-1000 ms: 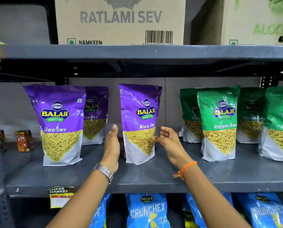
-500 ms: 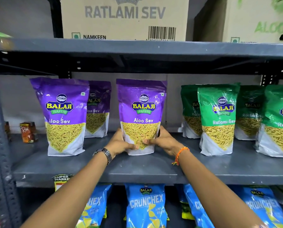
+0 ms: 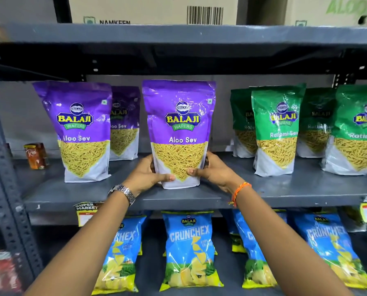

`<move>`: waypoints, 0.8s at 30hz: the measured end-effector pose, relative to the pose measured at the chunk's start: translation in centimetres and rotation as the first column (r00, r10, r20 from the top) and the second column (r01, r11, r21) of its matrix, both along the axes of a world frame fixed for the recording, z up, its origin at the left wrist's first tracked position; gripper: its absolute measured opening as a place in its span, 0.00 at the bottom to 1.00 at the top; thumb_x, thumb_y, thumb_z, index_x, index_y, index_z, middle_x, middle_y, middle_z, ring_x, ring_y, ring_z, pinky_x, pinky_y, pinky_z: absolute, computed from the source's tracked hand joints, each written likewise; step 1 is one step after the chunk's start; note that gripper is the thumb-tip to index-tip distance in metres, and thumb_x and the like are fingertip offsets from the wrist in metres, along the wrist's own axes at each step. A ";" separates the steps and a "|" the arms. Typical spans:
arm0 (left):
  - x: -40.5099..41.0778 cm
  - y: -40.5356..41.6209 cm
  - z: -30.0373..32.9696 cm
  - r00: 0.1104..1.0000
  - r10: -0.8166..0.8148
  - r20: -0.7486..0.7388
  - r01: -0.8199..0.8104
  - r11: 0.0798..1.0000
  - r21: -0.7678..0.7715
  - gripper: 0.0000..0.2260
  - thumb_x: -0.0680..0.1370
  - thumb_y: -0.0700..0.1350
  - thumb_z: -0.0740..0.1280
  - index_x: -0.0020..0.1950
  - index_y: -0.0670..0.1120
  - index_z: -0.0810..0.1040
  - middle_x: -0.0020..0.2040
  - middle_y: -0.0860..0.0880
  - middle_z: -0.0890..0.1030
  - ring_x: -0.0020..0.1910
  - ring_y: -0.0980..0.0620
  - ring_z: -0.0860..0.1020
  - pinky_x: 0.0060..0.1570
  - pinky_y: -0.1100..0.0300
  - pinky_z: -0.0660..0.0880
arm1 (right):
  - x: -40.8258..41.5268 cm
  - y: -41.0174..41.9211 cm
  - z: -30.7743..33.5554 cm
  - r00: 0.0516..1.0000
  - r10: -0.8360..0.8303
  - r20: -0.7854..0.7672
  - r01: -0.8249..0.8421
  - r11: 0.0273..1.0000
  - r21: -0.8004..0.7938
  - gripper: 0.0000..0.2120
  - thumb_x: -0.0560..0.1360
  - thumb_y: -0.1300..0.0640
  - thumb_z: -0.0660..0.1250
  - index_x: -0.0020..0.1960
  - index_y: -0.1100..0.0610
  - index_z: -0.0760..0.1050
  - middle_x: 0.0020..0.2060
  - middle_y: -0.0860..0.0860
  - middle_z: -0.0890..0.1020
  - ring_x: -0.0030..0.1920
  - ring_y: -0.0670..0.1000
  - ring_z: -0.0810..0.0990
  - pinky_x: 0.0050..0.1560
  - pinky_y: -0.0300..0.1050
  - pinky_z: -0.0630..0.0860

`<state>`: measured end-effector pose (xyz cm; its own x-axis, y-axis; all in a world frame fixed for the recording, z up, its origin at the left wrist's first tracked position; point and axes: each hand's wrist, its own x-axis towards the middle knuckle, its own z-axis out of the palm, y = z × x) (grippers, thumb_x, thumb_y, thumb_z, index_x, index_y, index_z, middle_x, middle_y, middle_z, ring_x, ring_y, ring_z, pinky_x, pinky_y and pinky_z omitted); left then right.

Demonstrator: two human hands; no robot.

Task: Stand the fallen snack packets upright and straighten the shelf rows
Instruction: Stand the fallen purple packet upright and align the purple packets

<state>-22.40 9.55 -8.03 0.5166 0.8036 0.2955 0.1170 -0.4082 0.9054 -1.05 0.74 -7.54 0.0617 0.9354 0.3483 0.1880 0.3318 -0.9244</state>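
A purple Aloo Sev packet (image 3: 179, 124) stands upright at the middle of the grey shelf (image 3: 105, 195), facing me. My left hand (image 3: 147, 174) grips its lower left side and my right hand (image 3: 213, 170) grips its lower right side, thumbs on the front. Another purple Aloo Sev packet (image 3: 80, 129) stands to the left, with a third purple packet (image 3: 125, 122) behind it. Several green Ratlami Sev packets (image 3: 274, 129) stand upright on the right, some set further back.
A small orange carton (image 3: 36, 155) sits at the shelf's far left. Blue Crunchex packets (image 3: 189, 248) fill the shelf below. Cardboard boxes (image 3: 152, 9) rest on the top shelf. A perforated steel post (image 3: 5, 189) runs down the left. Price tags (image 3: 85, 212) hang from the shelf edge.
Both hands went from open beside the middle purple packet to gripping its lower sides. The packet has turned from an angled stance to facing squarely forward. The camera moved closer.
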 end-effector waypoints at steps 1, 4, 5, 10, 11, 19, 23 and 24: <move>-0.2 -0.3 -0.3 1.000 0.010 -0.008 -0.010 1.000 0.003 0.36 0.54 0.47 0.84 0.60 0.46 0.77 0.59 0.46 0.84 0.59 0.49 0.82 0.58 0.58 0.80 | -0.1 -0.5 -0.3 1.000 -0.005 -0.006 0.006 1.000 0.004 0.23 0.69 0.69 0.75 0.60 0.53 0.77 0.60 0.54 0.84 0.61 0.52 0.83 0.63 0.48 0.78; -0.7 -1.2 -0.7 0.999 0.044 -0.019 -0.044 0.999 0.011 0.38 0.57 0.46 0.84 0.64 0.40 0.74 0.62 0.40 0.82 0.62 0.44 0.81 0.59 0.57 0.79 | -0.7 -1.6 -0.6 0.999 -0.032 0.009 0.032 0.999 0.003 0.21 0.70 0.69 0.74 0.57 0.51 0.76 0.53 0.49 0.86 0.53 0.43 0.85 0.59 0.43 0.80; -0.8 -1.5 -0.6 0.999 0.046 -0.018 -0.045 0.999 0.024 0.39 0.57 0.47 0.84 0.64 0.40 0.74 0.61 0.40 0.82 0.62 0.44 0.81 0.59 0.57 0.79 | -0.9 -1.7 -0.4 0.999 -0.036 0.017 0.036 0.999 0.001 0.21 0.70 0.70 0.74 0.56 0.51 0.76 0.52 0.47 0.85 0.51 0.41 0.85 0.58 0.41 0.80; -2.6 -2.2 1.1 0.998 0.056 0.014 -0.057 0.998 0.042 0.32 0.64 0.35 0.80 0.62 0.47 0.70 0.54 0.50 0.81 0.54 0.52 0.80 0.52 0.66 0.80 | -1.2 -1.6 1.2 0.989 -0.147 0.037 0.148 0.989 -0.027 0.48 0.55 0.52 0.85 0.68 0.54 0.63 0.65 0.55 0.80 0.64 0.52 0.80 0.68 0.55 0.75; -3.8 -2.1 1.3 0.989 0.114 0.096 -0.119 0.992 0.042 0.33 0.64 0.31 0.79 0.64 0.47 0.70 0.55 0.48 0.81 0.53 0.52 0.80 0.54 0.65 0.79 | -1.6 -1.9 1.5 0.970 -0.234 0.068 0.234 0.972 0.003 0.57 0.54 0.49 0.85 0.74 0.54 0.57 0.68 0.54 0.77 0.68 0.52 0.76 0.71 0.56 0.72; -19.0 0.8 2.5 0.649 0.710 0.273 -0.759 0.628 0.170 0.40 0.59 0.40 0.84 0.68 0.39 0.70 0.61 0.40 0.77 0.61 0.45 0.78 0.58 0.60 0.75 | -14.3 -2.5 4.4 0.888 -0.445 -0.115 0.399 0.620 0.676 0.25 0.71 0.57 0.75 0.65 0.59 0.72 0.60 0.53 0.78 0.61 0.50 0.78 0.60 0.43 0.76; -19.5 1.2 3.6 0.807 0.590 0.010 -0.584 0.796 0.160 0.36 0.68 0.34 0.78 0.68 0.48 0.62 0.61 0.58 0.74 0.46 0.70 0.82 0.51 0.70 0.71 | -21.8 4.4 5.0 0.995 -0.101 -0.002 0.095 0.919 0.382 0.23 0.69 0.58 0.76 0.61 0.53 0.72 0.57 0.51 0.79 0.56 0.48 0.78 0.60 0.45 0.78; -19.2 1.9 3.8 0.840 0.542 -0.032 -0.535 0.836 0.124 0.29 0.69 0.31 0.76 0.64 0.47 0.67 0.51 0.62 0.79 0.43 0.70 0.82 0.46 0.73 0.72 | -22.8 6.7 4.9 0.999 -0.053 0.001 0.051 0.955 0.292 0.21 0.69 0.58 0.77 0.57 0.50 0.72 0.59 0.53 0.80 0.58 0.51 0.79 0.63 0.49 0.77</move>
